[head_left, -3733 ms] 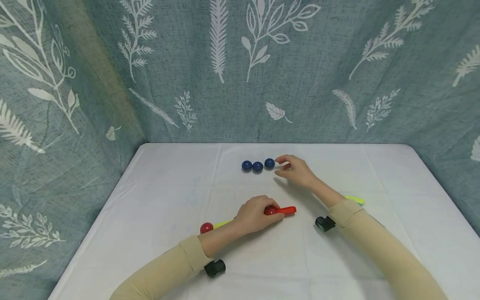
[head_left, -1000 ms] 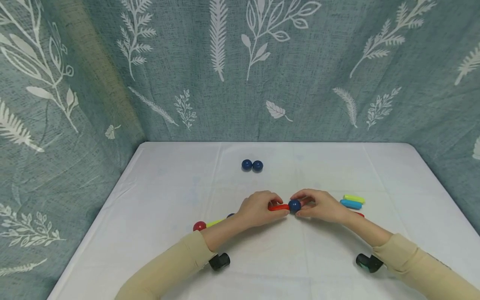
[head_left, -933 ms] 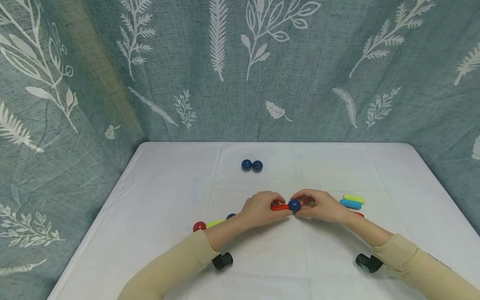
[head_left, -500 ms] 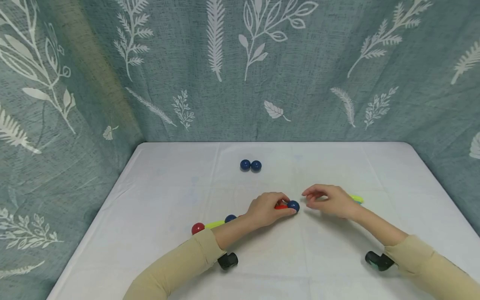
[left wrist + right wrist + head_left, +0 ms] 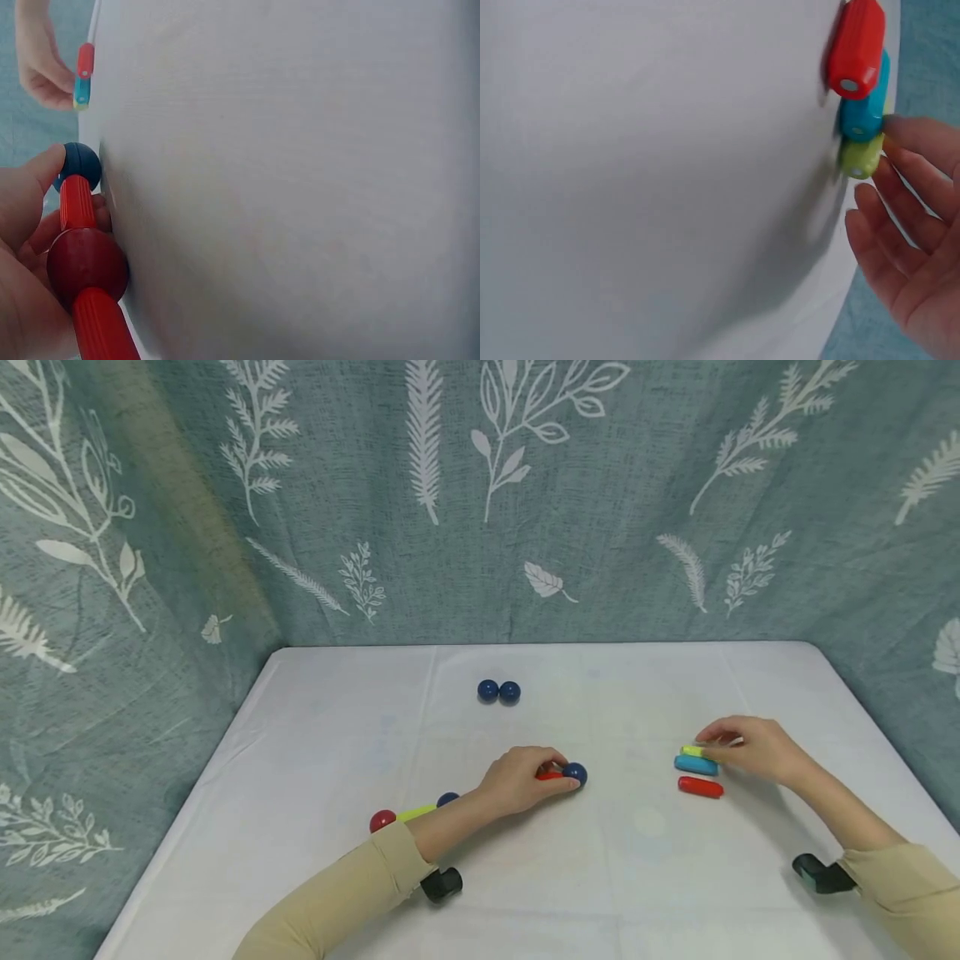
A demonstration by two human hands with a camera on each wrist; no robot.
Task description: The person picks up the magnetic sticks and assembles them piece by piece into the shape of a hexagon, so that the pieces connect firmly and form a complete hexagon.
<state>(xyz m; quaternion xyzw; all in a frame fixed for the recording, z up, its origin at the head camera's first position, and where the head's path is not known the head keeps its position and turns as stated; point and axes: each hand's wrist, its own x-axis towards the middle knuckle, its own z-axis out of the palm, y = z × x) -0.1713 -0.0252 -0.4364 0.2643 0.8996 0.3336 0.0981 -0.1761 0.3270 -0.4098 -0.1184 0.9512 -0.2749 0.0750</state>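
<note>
My left hand (image 5: pixel 517 781) grips the right end of a chain of magnetic rods and balls. A red rod (image 5: pixel 76 202) there joins a dark red ball (image 5: pixel 88 266) to a blue ball (image 5: pixel 575 775), which the thumb touches. Farther left, the chain shows a blue ball (image 5: pixel 447 798), a yellow-green rod (image 5: pixel 416 812) and a red ball (image 5: pixel 382 821); my wrist hides the middle. At the right, my right hand (image 5: pixel 761 750) pinches a yellow-green rod (image 5: pixel 862 157) between thumb and fingers. Beside that rod lie a blue rod (image 5: pixel 696 765) and a red rod (image 5: pixel 701 787).
Two blue balls (image 5: pixel 498 692) sit side by side toward the back of the white-covered table (image 5: pixel 337 727). A patterned blue-green curtain (image 5: pixel 600 543) stands behind the table and along its left side. Black wrist cameras (image 5: pixel 821 874) hang under both sleeves.
My right hand brought one blue ball from the back row to the chain's end, let it go, then moved right to the loose rods. The left hand stays on the chain.
</note>
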